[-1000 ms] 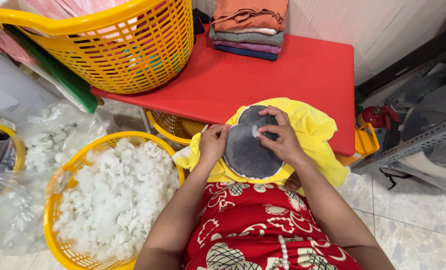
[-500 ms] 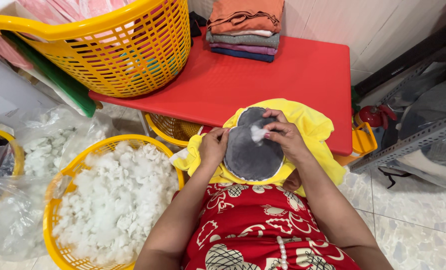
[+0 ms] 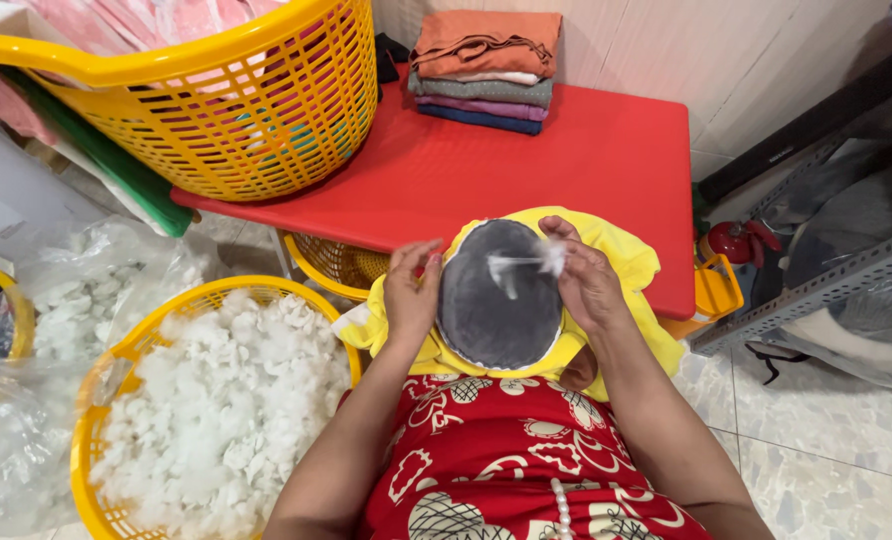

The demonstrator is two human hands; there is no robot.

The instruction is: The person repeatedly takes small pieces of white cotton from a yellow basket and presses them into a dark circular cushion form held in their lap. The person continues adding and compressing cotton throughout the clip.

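On my lap lies a yellow fabric piece (image 3: 621,262) with a round dark grey panel (image 3: 496,300) facing up. My left hand (image 3: 411,295) grips the left edge of the yellow piece beside the panel. My right hand (image 3: 586,280) rests at the panel's upper right edge and pinches a small tuft of white stuffing (image 3: 549,258), with thin fibres trailing across the grey panel.
A yellow basket (image 3: 96,420) full of white stuffing sits at my left, with clear bags of stuffing (image 3: 76,290) beyond it. A red table (image 3: 606,160) ahead carries a large yellow laundry basket (image 3: 226,110) and a stack of folded cloths (image 3: 486,70). Another yellow basket (image 3: 336,265) sits under the table.
My right hand has shifted from the middle of the grey panel to its upper right edge, pulling a tuft of white stuffing off it. My left hand stayed in place.
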